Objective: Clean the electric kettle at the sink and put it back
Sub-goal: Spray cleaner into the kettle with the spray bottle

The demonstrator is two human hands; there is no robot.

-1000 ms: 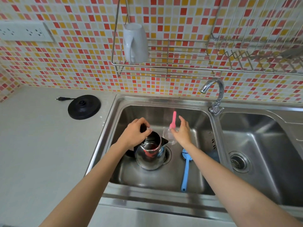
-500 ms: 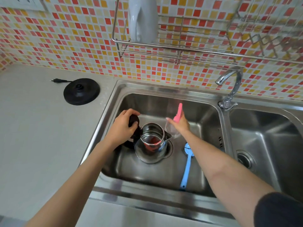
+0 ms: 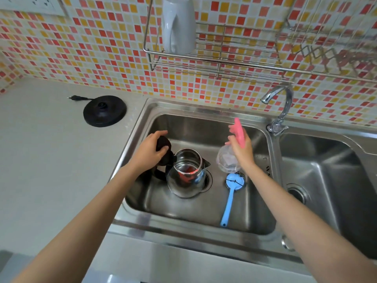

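Observation:
A steel and glass electric kettle (image 3: 186,176) stands upright in the left sink basin (image 3: 204,213), over the drain, its black lid (image 3: 163,149) swung open to the left. My left hand (image 3: 150,153) holds that open lid. My right hand (image 3: 241,149) grips a pink-handled brush (image 3: 239,132) with a clear bristle head (image 3: 226,161), held just right of the kettle and above the basin floor. The kettle's black power base (image 3: 104,110) lies on the counter to the left, its plug beside it.
A blue long-handled scrubber (image 3: 231,196) lies on the basin floor right of the kettle. The tap (image 3: 279,107) stands between the two basins; the right basin (image 3: 330,180) holds nothing visible. A white jug (image 3: 178,25) hangs in the wall rack (image 3: 224,64) above.
My left hand slid from the kettle's rim to the open lid. My right hand lifted the pink brush slightly. The view shifted left and closer.

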